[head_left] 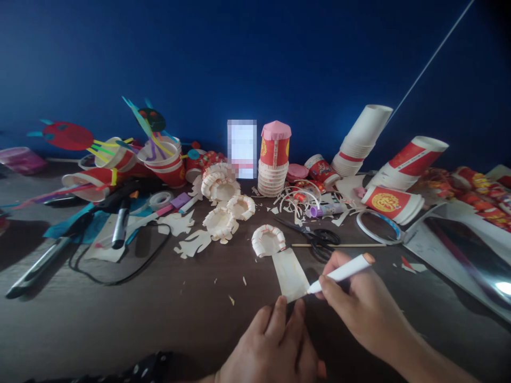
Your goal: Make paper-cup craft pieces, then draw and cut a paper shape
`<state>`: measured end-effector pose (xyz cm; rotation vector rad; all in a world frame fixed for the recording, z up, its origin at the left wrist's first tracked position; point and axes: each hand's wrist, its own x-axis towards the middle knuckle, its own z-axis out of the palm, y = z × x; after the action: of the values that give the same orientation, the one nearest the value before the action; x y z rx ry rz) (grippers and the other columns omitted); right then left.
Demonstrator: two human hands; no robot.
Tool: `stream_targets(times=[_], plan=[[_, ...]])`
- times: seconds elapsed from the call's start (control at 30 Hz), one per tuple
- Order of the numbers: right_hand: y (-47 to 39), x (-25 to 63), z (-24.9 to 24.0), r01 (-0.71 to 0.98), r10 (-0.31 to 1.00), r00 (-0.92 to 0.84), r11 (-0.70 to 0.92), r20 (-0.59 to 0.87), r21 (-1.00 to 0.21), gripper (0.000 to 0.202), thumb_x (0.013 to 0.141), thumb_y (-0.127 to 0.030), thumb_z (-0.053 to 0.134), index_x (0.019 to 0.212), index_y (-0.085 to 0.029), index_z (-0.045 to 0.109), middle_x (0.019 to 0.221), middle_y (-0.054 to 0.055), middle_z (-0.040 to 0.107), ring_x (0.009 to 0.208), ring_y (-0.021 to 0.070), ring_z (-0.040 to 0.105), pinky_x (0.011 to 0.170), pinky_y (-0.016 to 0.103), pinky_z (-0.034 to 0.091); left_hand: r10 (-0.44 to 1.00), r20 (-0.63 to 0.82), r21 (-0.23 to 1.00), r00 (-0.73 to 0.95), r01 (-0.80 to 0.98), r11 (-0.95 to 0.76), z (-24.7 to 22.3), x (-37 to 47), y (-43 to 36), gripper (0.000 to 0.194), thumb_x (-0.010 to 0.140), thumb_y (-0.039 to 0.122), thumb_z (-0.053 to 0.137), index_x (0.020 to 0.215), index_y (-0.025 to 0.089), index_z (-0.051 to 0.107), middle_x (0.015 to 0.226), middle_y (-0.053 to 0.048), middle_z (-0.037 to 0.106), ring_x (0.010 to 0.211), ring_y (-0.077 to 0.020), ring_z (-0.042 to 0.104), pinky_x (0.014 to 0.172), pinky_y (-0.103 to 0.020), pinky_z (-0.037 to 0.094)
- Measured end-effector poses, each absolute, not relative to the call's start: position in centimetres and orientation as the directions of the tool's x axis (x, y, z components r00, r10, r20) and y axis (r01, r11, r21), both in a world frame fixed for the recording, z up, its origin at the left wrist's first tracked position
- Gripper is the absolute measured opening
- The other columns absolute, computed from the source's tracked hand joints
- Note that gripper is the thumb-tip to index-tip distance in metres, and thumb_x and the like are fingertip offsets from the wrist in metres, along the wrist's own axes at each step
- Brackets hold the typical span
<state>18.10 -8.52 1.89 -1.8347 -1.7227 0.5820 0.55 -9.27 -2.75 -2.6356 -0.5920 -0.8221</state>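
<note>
A pale strip of paper (pixel 290 274) lies on the dark table, its near edge under the fingertips of my left hand (pixel 275 340). That hand is palm down with its fingers spread a little. My right hand (pixel 361 303) is closed round a white marker (pixel 345 270) with an orange end. The marker's tip touches the right side of the strip near its lower corner. Just beyond the strip sits a curled white paper ring piece (pixel 268 241). Black-handled scissors (pixel 319 239) lie to the right of that piece, beside a thin wooden stick (pixel 359 245).
Stacked paper cups (pixel 273 173) stand at the back, with more cups (pixel 397 205) on the right. A roll of tape (pixel 379 227) and a tablet (pixel 471 255) lie at the right. On the left are a glue gun (pixel 43 266), a black marker (pixel 121 224) and paper scraps (pixel 195 242).
</note>
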Motion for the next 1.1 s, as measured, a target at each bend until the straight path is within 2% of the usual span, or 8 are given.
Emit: stream_targets(times=[0.27,0.6,0.8,0.97,1.1], plan=[[-8.68,18.34,1.80,0.740,0.994,0.105,-0.055,0.035,-0.671,0.018,0.079,-0.032,0.043,0.063,-0.023,0.045,0.052,-0.002,0.058,0.050,0.0165,0.057,0.049,0.027,0.043,0.298,0.545,-0.188,0.784,0.460,-0.868,-2.92,0.41,-9.43,0.021,0.091,0.027,0.046,0.086,0.012,0.059,0.098,-0.012,0.067,0.087,-0.0247,0.063,0.064,-0.032,0.046],[-8.74,18.72,1.15,0.696,0.991,0.132,-0.116,-0.032,-0.709,0.019,0.081,-0.034,0.044,0.065,-0.023,0.047,0.055,-0.001,0.060,0.051,0.0168,0.058,0.048,0.026,0.042,0.291,0.552,-0.192,0.781,0.459,-0.868,-3.00,0.44,-9.33,0.021,0.090,0.028,0.046,0.086,0.012,0.060,0.097,-0.012,0.067,0.087,-0.0244,0.062,0.065,-0.032,0.046],[-8.70,18.62,1.08,0.689,0.991,0.132,-0.105,-0.018,-0.718,0.020,0.082,-0.034,0.044,0.065,-0.023,0.047,0.055,-0.001,0.059,0.051,0.0167,0.058,0.049,0.026,0.043,0.302,0.542,-0.185,0.784,0.462,-0.868,-3.03,0.35,-9.38,0.015,0.087,0.023,0.049,0.088,0.012,0.059,0.100,-0.012,0.067,0.087,-0.0247,0.062,0.066,-0.031,0.045],[-8.59,18.61,1.03,0.692,0.992,0.125,-0.089,-0.002,-0.716,0.019,0.082,-0.033,0.044,0.066,-0.023,0.047,0.054,-0.001,0.059,0.049,0.0163,0.058,0.046,0.025,0.043,0.319,0.506,-0.197,0.801,0.467,-0.862,-3.41,0.19,-9.51,0.019,0.088,0.027,0.048,0.093,0.013,0.059,0.105,-0.013,0.065,0.093,-0.0235,0.060,0.071,-0.031,0.045],[-8.63,18.62,1.07,0.697,0.992,0.127,-0.081,0.011,-0.713,0.019,0.081,-0.033,0.045,0.065,-0.023,0.047,0.054,-0.001,0.059,0.049,0.0161,0.057,0.046,0.025,0.043,0.311,0.540,-0.191,0.782,0.474,-0.859,-3.42,0.22,-9.46,0.017,0.088,0.026,0.049,0.089,0.013,0.059,0.104,-0.012,0.065,0.092,-0.0234,0.060,0.069,-0.030,0.045]])
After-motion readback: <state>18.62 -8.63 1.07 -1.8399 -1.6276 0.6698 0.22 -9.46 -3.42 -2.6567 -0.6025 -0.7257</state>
